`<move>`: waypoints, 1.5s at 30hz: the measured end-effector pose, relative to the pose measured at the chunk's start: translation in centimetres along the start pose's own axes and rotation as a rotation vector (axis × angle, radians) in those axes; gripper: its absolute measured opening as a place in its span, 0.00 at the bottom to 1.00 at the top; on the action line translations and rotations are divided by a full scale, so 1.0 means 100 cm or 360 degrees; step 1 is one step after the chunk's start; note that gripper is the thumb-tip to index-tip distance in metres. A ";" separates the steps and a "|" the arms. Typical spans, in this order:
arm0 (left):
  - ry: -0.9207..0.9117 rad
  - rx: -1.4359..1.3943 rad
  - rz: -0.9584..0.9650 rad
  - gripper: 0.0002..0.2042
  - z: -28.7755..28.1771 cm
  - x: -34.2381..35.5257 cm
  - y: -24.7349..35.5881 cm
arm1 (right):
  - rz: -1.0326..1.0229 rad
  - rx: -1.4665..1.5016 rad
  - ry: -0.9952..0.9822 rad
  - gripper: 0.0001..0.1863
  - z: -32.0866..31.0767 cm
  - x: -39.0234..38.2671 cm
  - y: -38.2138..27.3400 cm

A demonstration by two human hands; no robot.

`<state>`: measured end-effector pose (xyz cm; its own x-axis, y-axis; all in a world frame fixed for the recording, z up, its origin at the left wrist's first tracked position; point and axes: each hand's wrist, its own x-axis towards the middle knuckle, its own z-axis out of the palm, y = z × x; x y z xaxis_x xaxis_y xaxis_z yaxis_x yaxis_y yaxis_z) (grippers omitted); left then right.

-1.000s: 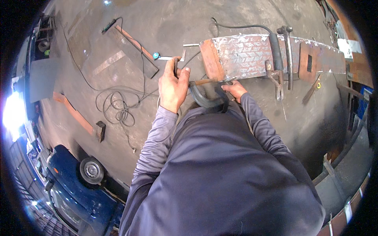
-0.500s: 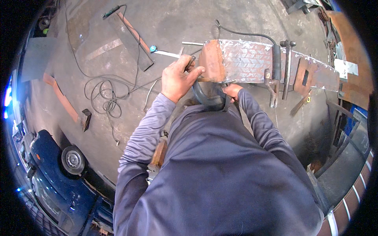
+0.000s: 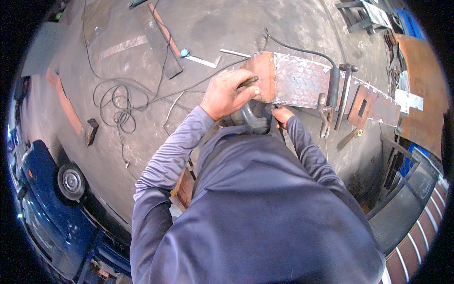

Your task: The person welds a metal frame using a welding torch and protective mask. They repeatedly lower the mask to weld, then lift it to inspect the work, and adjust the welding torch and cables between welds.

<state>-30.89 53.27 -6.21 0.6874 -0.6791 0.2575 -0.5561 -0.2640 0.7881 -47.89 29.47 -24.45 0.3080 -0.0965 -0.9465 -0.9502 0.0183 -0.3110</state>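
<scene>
The left hand (image 3: 227,92) is closed around a thin dark rod-like tool (image 3: 248,81), its fingers (image 3: 246,92) curled tight so only the tip pokes out toward the rusty near-left corner of the chequered steel plate (image 3: 302,80). The right hand (image 3: 283,115) sits lower, just right of a dark curved piece (image 3: 250,116) that lies between the two hands and against the person's chest; its fingers look bent as if gripping, but what they hold is hidden, so I cannot tell. The plate stretches off to the right, with a hammer (image 3: 345,90) and a clamp (image 3: 324,113) resting at its far end and a black cable (image 3: 293,47) running over it. The plate looks heavy, stiff and sharp at the cut edges, best taken by its long sides; the tool seems light and rigid, easy to pinch at mid-shaft. Loose cables (image 3: 118,104) coil on the concrete floor (image 3: 217,23) to the left
</scene>
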 end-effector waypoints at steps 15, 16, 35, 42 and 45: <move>-0.0131 0.0109 -0.0615 0.20 0.008 -0.016 0.006 | -0.1139 -0.1563 -0.0174 0.27 -0.027 0.044 0.028; -0.0157 0.0394 -0.0535 0.20 0.010 -0.014 0.008 | -0.1205 -0.1830 -0.0248 0.28 -0.029 0.045 0.022; 0.0248 0.0221 0.0289 0.18 0.012 -0.002 0.005 | -0.1156 -0.1814 -0.0809 0.12 -0.049 0.058 0.004; 0.0134 0.0185 0.0327 0.16 0.009 -0.009 0.004 | -0.0993 -0.1669 -0.0642 0.16 -0.040 0.040 0.007; 0.0176 0.0191 0.0302 0.14 0.003 -0.010 0.005 | 0.0094 0.0034 -0.0370 0.15 -0.016 0.027 0.015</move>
<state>-32.00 53.63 -6.30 0.6089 -0.6467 0.4593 -0.7269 -0.2232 0.6494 -48.58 27.63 -27.38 0.2566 0.1373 -0.9567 -0.9665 0.0382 -0.2537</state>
